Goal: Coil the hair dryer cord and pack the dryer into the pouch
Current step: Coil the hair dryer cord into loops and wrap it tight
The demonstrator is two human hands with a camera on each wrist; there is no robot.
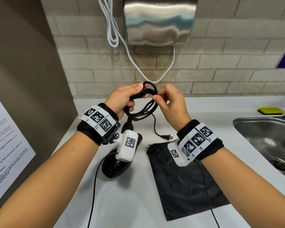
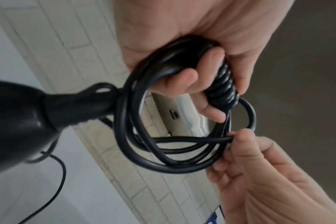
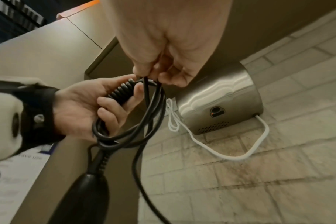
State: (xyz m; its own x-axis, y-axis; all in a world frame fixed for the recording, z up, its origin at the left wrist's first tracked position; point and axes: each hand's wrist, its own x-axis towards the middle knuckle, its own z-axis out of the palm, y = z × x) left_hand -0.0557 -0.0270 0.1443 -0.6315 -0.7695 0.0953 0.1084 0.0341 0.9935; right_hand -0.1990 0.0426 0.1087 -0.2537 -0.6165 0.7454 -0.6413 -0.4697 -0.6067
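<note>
My left hand (image 1: 122, 99) grips a bundle of black cord loops (image 1: 143, 109) above the counter, fingers curled around a tightly wound section (image 2: 222, 89). My right hand (image 1: 169, 101) pinches a strand of the cord (image 2: 207, 140) beside the loops, thumb and fingertips together. The black hair dryer (image 1: 115, 163) hangs below the left wrist, its handle (image 3: 86, 191) rising toward the coil. A loose tail of cord ends in a plug (image 1: 167, 137) lying on the counter. The black pouch (image 1: 184, 180) lies flat under my right forearm.
A steel hand dryer (image 1: 160, 22) with a white cable (image 1: 135, 63) hangs on the tiled wall. A steel sink (image 1: 268, 143) is at the right, with a yellow sponge (image 1: 271, 111) behind it. A brown panel with a notice (image 1: 5, 145) stands at the left.
</note>
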